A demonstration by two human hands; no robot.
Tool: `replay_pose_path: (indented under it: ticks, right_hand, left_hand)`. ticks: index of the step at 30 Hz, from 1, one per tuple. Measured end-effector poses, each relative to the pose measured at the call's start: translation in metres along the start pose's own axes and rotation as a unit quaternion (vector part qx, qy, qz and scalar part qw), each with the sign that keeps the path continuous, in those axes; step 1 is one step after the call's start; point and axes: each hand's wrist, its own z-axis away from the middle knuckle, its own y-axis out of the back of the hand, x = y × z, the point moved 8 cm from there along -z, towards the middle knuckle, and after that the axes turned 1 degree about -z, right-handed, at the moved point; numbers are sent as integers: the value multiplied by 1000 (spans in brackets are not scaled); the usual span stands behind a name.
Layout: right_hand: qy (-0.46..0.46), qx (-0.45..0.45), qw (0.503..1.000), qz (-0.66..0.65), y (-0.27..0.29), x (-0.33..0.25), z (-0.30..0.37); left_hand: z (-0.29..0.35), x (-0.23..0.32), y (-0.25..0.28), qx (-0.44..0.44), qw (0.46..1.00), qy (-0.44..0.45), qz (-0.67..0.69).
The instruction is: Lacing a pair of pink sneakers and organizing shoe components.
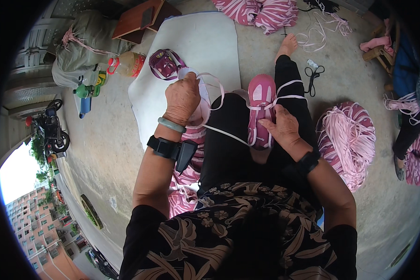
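A pink shoe upper [262, 88] lies along my lap, its toe pointing away from me. My right hand [284, 127] grips its near right side, thumb on the tongue and fingers along the edge. A pale pink lace [290, 84] passes through the upper and loops out over my right leg. Raised over the white sheet, my left hand [184, 94] is closed, with a pale lace loop [221, 93] at its fingers. More pink striped uppers [191, 175] are piled beside my left thigh, partly hidden by my forearm.
Right of my leg sits a bundle of pink laces [347, 140]; black scissors [314, 78] lie farther off. A purple pouch [164, 64] rests on the white sheet [205, 42], near a bottle [129, 64] and a wooden stool [137, 23]. Another person [406, 135] sits at right.
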Motion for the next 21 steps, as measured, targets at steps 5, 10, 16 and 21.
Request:
replay_pose_path:
  ticks: [5,10,16,21]
  right_hand:
    - [-34,-98,990,-98,-11,15,-11]
    - [-40,-106,990,-78,-17,13,-18]
    - [40,-83,994,-51,-11,-7,-39]
    - [-81,-89,991,-56,-9,5,-31]
  left_hand:
    - [21,-61,-5,79,919,258,289]
    - [78,-31,-49,-29,779,377,500]
    - [109,28,-72,-87,478,457,745]
    - [102,56,-90,-157,415,424,790]
